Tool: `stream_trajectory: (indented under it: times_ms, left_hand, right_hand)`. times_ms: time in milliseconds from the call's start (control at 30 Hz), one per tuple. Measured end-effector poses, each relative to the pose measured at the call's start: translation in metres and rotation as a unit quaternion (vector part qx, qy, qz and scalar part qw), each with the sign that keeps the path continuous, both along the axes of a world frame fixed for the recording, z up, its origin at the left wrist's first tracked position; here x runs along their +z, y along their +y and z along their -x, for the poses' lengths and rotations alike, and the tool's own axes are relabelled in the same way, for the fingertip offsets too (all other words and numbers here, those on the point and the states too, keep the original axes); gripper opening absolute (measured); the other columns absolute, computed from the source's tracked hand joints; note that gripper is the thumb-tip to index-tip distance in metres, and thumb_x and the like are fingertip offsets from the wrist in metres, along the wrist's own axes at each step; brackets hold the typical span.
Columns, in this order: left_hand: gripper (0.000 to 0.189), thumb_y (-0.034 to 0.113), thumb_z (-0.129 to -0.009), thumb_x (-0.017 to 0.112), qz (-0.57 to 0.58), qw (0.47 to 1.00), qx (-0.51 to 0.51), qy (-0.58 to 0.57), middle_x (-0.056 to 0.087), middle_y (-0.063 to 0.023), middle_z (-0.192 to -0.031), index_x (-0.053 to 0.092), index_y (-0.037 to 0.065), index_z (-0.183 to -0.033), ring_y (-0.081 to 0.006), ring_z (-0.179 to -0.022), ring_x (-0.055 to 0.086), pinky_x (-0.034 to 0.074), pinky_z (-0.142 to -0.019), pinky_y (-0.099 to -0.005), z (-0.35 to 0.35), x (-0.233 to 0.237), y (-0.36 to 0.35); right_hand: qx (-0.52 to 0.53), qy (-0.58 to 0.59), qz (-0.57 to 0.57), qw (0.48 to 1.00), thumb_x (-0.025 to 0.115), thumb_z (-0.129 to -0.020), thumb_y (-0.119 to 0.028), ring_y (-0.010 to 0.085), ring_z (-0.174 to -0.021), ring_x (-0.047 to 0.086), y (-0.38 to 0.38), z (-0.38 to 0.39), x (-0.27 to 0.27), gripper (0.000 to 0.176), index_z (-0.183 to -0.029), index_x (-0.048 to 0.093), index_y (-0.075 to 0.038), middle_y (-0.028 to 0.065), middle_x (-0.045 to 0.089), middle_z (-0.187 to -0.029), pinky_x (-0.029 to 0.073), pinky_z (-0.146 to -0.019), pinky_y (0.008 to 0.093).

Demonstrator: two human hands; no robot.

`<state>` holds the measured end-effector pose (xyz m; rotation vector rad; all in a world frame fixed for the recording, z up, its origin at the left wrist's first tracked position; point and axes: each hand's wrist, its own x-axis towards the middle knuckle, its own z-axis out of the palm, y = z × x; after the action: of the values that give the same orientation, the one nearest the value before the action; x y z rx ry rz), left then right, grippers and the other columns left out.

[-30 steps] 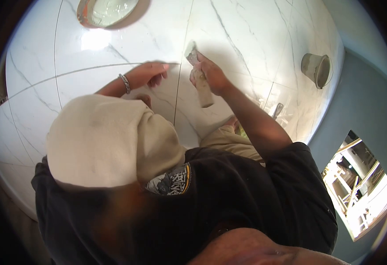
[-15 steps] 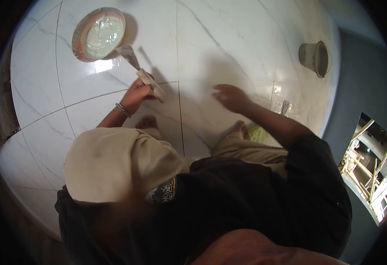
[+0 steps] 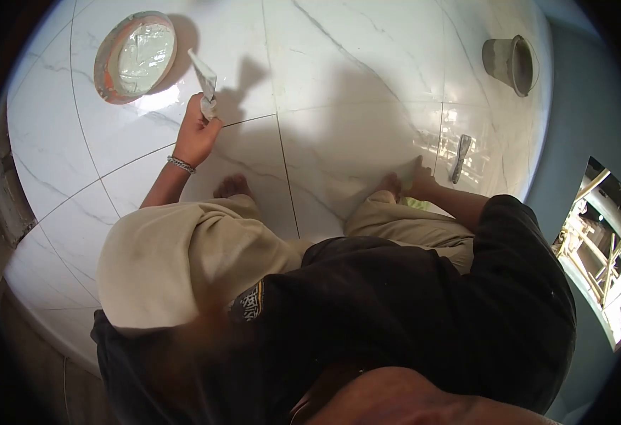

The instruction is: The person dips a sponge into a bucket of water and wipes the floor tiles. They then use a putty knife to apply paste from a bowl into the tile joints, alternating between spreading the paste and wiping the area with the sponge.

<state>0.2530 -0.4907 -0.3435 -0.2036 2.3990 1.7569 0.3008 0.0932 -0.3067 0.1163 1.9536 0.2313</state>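
Note:
My left hand, with a chain bracelet at the wrist, is closed around the handle of a putty knife. The blade points up and away from me, to the right of a round bowl of pale, wet paste. My right hand is low beside my right foot, its visible fingers stretched out and slightly apart. Just below it, a yellow-green piece of material shows partly, the rest covered by hand and trousers. A second putty knife lies on the floor to the right of that hand.
Large white marble-look tiles with dark joints make up the floor. A grey bucket lies tipped at the upper right, near a grey-blue wall. Through an opening at the right, wooden poles show.
My left hand has turned the putty knife more upright and away from the bowl's rim. My right hand has moved right and down, to beside my foot.

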Motion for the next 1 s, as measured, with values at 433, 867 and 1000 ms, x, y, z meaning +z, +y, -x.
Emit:
stream_trajectory:
  times_ms: [433,867,1000]
  left_hand:
    - [0.026,0.013,-0.095,0.062,0.036,0.998,0.048,0.013,0.063,-0.0105,-0.088,0.049,0.002,-0.115,-0.0203,-0.077,0.062,0.050,-0.073,-0.0339,0.003,-0.014,-0.001]
    - [0.031,0.013,-0.093,0.062,0.006,0.999,0.032,-0.022,0.062,-0.0057,-0.082,0.050,0.002,-0.119,-0.0112,-0.067,0.056,0.047,-0.062,-0.0281,0.001,-0.017,0.000]
    - [0.031,0.013,-0.093,0.061,-0.009,0.998,0.057,-0.019,0.061,-0.0053,-0.081,0.050,0.002,-0.119,-0.0102,-0.066,0.054,0.046,-0.062,-0.0280,0.000,-0.021,-0.001]
  right_hand:
    - [0.020,-0.082,0.142,0.986,0.060,-0.085,-0.052,0.0293,-0.106,0.063,-0.143,0.187,0.074,0.056,-0.115,0.064,-0.005,0.0167,0.067,-0.112,0.050,-0.088,0.0404]
    - [-0.257,-0.236,0.301,0.887,0.062,-0.087,-0.035,0.0170,-0.094,0.055,-0.148,0.117,0.062,0.040,-0.110,0.060,-0.003,0.0059,0.060,-0.099,0.045,-0.087,0.0355]
    - [-0.316,-0.297,0.291,0.853,0.065,-0.085,-0.025,0.0193,-0.097,0.058,-0.144,0.126,0.061,0.041,-0.118,0.055,-0.001,0.0105,0.060,-0.105,0.049,-0.086,0.0357]
